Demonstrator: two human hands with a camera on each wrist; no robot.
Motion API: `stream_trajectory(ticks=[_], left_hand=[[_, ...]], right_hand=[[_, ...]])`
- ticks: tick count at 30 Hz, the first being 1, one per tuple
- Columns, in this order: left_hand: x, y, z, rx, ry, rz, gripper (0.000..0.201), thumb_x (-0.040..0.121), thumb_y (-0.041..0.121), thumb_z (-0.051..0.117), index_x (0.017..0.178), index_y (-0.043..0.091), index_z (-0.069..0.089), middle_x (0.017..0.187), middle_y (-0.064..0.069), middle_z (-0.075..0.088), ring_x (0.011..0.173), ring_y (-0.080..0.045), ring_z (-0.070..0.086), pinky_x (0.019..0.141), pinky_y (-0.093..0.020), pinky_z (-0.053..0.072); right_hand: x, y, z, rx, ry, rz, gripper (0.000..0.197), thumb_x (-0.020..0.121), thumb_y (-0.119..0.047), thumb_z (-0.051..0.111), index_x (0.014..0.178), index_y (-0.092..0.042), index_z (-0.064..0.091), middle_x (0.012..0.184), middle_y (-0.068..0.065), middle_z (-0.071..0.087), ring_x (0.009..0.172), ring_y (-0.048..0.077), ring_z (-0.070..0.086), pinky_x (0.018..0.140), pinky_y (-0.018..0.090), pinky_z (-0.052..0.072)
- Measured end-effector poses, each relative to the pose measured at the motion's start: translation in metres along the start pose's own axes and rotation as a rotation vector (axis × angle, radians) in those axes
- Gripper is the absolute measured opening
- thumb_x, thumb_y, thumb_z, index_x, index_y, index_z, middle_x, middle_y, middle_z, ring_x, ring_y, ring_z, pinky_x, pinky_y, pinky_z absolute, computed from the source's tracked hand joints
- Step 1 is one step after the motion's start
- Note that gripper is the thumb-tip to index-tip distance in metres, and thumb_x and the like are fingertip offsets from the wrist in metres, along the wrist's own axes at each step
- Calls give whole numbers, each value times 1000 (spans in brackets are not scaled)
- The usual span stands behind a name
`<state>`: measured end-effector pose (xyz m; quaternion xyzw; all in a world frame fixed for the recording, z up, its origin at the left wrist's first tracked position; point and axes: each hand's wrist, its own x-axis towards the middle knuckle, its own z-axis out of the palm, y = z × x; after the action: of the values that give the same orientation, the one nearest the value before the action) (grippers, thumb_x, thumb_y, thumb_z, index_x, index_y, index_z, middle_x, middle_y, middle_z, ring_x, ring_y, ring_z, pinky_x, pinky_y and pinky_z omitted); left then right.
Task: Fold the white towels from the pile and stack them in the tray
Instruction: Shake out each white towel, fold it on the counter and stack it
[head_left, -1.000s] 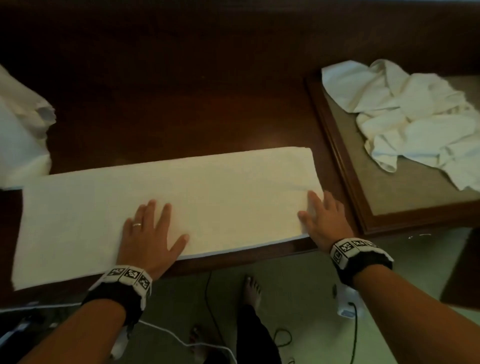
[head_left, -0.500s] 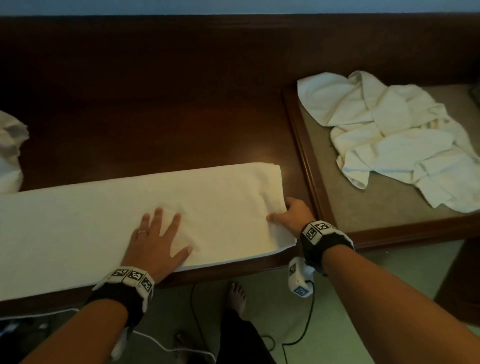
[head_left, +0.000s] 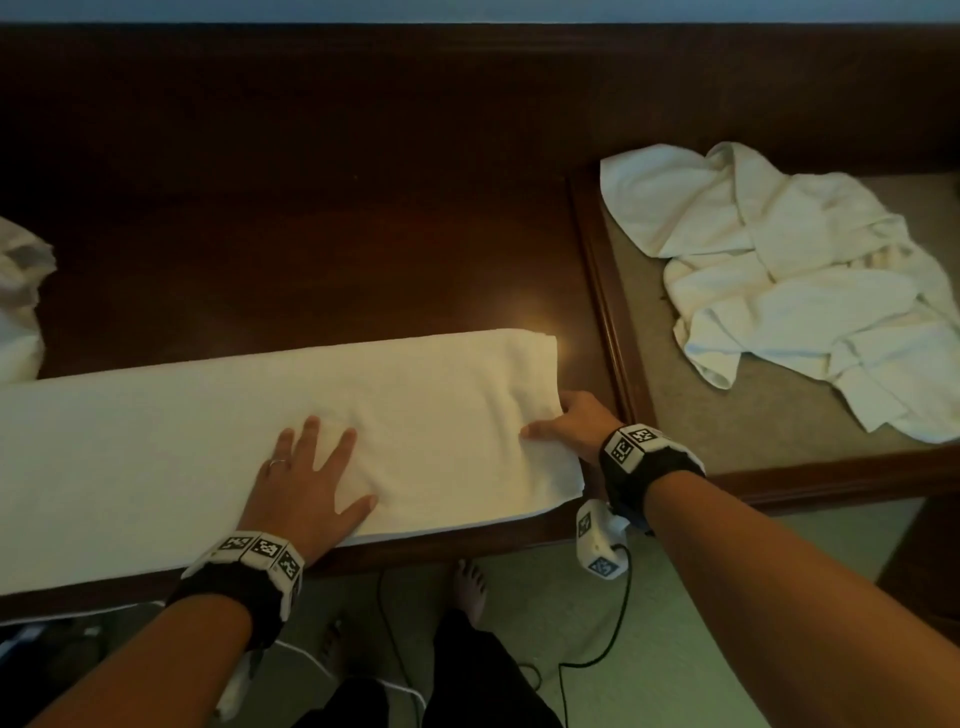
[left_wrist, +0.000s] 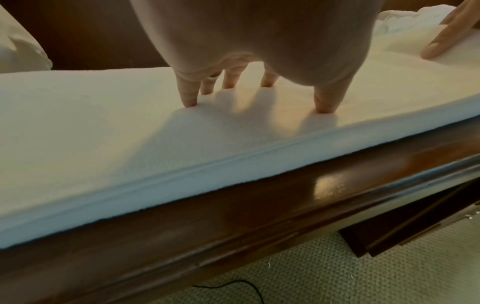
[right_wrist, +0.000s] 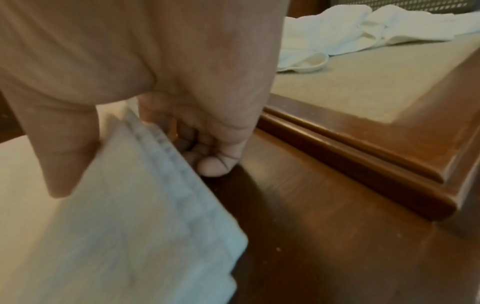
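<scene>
We pinch the folded towel's (head_left: 311, 415) end.
Only the right wrist view shows our right hand's (head_left: 571, 423) fingers (right_wrist: 215, 164) curled under the hem, thumb on top; our left hand (head_left: 306, 483) lies flat, mid-frame.

Left hand (head_left: 306, 480) flat with fingers spread; right hand (head_left: 574, 423) thumb on top, fingers curled under.

Right hand (head_left: 571, 423), flat on the long white folded towel (head_left: 208, 441) a second ago, now pinches its right end, edge slightly lifted.
</scene>
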<state>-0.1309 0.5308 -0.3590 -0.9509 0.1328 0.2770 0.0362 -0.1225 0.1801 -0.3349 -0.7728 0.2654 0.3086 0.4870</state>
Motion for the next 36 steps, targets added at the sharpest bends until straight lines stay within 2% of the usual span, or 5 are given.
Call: stream_trajectory(ticks=[7,14,20,27,36], left_hand=[[1,1,-6,-60,-5,-18,105,70,86,10,160,32,18,166,-17,9,150,-45,15,116,-55,31],[4,0,-12,-84,13,-35,109,64,90,12,158,36,21,166,-12,11,151,-38,15,117,-52,31],[6,2,-17,-71,-20,-48,107,65,90,19,155,33,32,163,-15,22,147,-41,24,111,-55,38],[6,12,-25,-79,-41,-36,107,65,88,11,157,36,22,165,-11,14,150,-36,16,115,-51,33],[30,67,-48,-155,34,205,95,75,76,8,156,31,30,165,2,20,150,-17,22,120,-33,26]], right_hand=[[-4,4,-4,180,-21,-19,36,77,-19,82,101,-29,58,104,-4,67,98,17,64,83,35,53],[-2,-2,-12,480,-18,148,35,76,-16,83,107,-7,68,104,10,75,89,25,72,64,34,55],[11,-5,-9,167,-41,111,45,76,-20,83,117,-10,67,109,6,71,100,25,67,86,39,53],[14,-17,-17,-138,83,-66,31,86,-19,70,114,-7,65,105,8,67,96,25,64,79,31,51],[44,-105,-114,-559,617,-202,35,91,-30,61,118,-9,54,105,18,64,95,39,62,77,39,48]])
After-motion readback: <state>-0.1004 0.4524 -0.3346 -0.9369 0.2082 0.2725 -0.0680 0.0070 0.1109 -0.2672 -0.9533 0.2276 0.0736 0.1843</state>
